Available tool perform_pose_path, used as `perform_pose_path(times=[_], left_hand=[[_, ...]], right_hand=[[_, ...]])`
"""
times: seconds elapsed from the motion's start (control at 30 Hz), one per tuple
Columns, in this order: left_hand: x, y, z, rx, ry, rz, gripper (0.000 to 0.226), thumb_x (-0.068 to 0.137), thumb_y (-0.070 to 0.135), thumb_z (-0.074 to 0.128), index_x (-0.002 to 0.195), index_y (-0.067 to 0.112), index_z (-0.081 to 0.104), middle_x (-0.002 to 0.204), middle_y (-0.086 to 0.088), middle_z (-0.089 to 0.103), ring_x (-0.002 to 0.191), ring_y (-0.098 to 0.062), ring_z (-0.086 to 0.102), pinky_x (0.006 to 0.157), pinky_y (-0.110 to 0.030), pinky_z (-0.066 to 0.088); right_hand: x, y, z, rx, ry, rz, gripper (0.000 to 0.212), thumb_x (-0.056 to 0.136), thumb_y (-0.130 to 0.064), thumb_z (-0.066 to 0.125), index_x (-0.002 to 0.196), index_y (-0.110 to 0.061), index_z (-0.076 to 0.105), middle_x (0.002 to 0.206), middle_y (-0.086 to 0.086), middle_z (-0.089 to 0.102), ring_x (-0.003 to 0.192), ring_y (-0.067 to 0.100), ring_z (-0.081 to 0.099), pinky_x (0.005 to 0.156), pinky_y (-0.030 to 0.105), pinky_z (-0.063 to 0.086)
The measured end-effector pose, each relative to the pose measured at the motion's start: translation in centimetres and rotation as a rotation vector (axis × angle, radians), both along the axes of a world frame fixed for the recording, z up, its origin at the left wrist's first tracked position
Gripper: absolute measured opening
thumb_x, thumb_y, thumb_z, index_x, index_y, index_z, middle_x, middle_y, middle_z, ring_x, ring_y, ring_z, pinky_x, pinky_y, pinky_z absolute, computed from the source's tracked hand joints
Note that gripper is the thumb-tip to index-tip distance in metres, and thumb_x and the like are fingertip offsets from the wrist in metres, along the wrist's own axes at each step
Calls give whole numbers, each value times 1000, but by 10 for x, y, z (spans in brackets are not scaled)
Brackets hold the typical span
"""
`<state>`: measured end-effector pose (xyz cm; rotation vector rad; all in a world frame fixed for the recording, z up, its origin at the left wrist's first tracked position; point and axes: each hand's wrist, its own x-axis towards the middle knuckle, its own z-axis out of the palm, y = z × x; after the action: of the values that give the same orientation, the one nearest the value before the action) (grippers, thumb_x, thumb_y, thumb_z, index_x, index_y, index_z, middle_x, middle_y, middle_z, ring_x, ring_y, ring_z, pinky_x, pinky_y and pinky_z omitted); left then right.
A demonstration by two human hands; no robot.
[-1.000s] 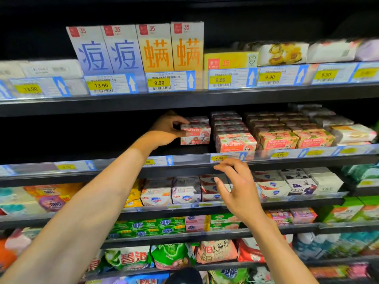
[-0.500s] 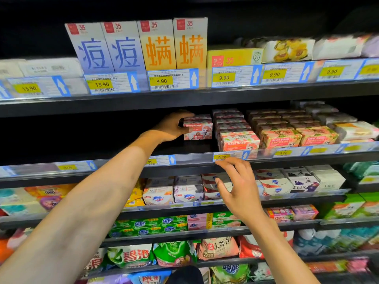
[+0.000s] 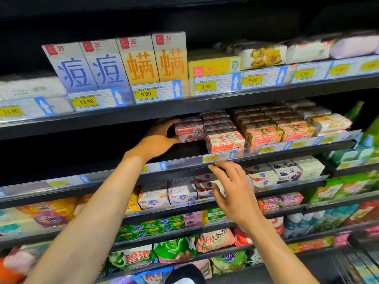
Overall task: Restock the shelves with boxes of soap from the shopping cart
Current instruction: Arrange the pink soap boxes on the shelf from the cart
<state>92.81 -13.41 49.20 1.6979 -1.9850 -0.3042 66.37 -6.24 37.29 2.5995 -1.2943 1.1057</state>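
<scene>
At frame centre, our left hand (image 3: 158, 138) grips a Goal Soap box (image 3: 189, 131) on the second shelf (image 3: 184, 163), beside the stacked Goal Soap rows (image 3: 225, 140). Our right hand (image 3: 233, 193), fingers spread and empty, hovers below the shelf edge.

Shot from the head, wide-angle, pointing forward, close behind the left hand (image 3: 160, 138) and the right hand (image 3: 231, 187), facing the shelves (image 3: 143, 114) just beyond both.

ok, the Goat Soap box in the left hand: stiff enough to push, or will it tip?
Probably stiff: the Goat Soap box shows square edges in the left hand. Unlikely to tip: it looks low and wide.
</scene>
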Motion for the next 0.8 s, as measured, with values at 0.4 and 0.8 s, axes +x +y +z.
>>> perform_pose_path(times=[0.4,0.8], left_hand=[[-146,113,-55,-245,-258,-291,53,94,37,54,143,15,52,148,-5,49,139,-25,43,119,-44,32],[-388,120,-126,-28,-364,-722,60,89,44,52,140,13,55,145,-12,52,134,-33,48,114,-48,36]], right_hand=[[-136,76,4,240,170,-384,63,94,-40,60,148,-10,48,150,12,49,139,33,44,117,49,37],[-343,193,-37,484,84,-941,66,92,-47,62,146,-11,50,147,10,51,137,30,43,118,46,38]])
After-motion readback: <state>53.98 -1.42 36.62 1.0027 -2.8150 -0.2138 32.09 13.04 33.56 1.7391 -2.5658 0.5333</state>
